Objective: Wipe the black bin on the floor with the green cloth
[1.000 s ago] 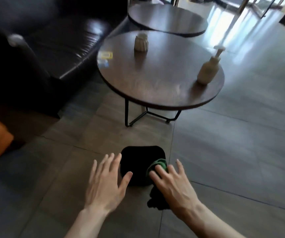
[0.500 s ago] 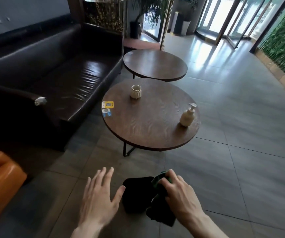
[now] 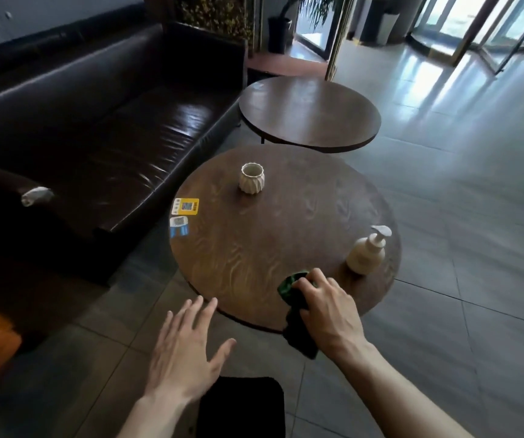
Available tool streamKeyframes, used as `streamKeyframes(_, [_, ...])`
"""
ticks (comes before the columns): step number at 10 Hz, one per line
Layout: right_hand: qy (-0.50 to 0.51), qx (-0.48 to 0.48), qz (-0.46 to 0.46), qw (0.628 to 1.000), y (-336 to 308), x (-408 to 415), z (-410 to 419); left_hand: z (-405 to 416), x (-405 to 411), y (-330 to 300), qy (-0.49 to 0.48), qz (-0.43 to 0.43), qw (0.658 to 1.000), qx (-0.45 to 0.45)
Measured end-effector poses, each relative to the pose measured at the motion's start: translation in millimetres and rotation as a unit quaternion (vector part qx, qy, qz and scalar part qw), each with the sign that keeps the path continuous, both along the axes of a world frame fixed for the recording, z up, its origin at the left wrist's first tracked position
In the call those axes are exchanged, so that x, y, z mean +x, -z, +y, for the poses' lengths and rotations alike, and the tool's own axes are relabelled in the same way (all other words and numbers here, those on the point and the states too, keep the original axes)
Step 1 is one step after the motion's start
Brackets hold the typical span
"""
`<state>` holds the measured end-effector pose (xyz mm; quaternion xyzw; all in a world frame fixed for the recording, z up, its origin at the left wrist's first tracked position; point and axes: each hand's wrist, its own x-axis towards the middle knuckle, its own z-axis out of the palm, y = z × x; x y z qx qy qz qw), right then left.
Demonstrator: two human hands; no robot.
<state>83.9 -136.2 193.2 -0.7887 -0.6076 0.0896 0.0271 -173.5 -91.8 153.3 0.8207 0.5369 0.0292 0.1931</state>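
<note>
One green cloth [image 3: 295, 298] was gripped by the right hand [image 3: 328, 306]; the left hand [image 3: 184, 352] was held with fingers spread wide beside one black bin [image 3: 243, 407]. Two round tables [image 3: 254, 248] were seen.

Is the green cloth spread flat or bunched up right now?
Bunched. The right hand grips the green cloth in a wad, with a loose end hanging below the fist, clear of the black bin.

A dark leather sofa [image 3: 102, 121] lines the wall on the left, two round wooden tables [image 3: 286, 248] stand on the grey tiled floor [image 3: 475, 216], and daylight glares through glass doors [image 3: 491, 30] beyond.
</note>
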Motion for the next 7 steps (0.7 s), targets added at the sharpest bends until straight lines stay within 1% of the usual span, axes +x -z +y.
streamKeyframes(2, [-0.013, 0.026, 0.021, 0.999, 50, 65, 88, 75, 81, 21, -0.008, 0.009, 1.000, 0.007])
streamKeyframes(3, [-0.028, 0.014, 0.037, 0.999, 88, 82, 107, 98, 102, 34, -0.005, 0.030, 1.000, 0.008])
streamKeyframes(4, [-0.046, -0.040, 0.066, 0.996, 127, 90, 105, 108, 108, 45, -0.014, 0.043, 0.999, 0.005])
streamKeyframes(5, [-0.050, -0.123, 0.070, 0.989, 160, 94, 92, 111, 107, 57, -0.018, 0.056, 0.998, -0.009])
streamKeyframes(6, [-0.049, -0.148, 0.081, 0.984, 173, 94, 76, 108, 103, 64, -0.027, 0.068, 0.997, -0.019])
streamKeyframes(7, [-0.051, -0.154, 0.088, 0.983, 171, 92, 65, 102, 98, 65, -0.020, 0.089, 0.995, -0.030])
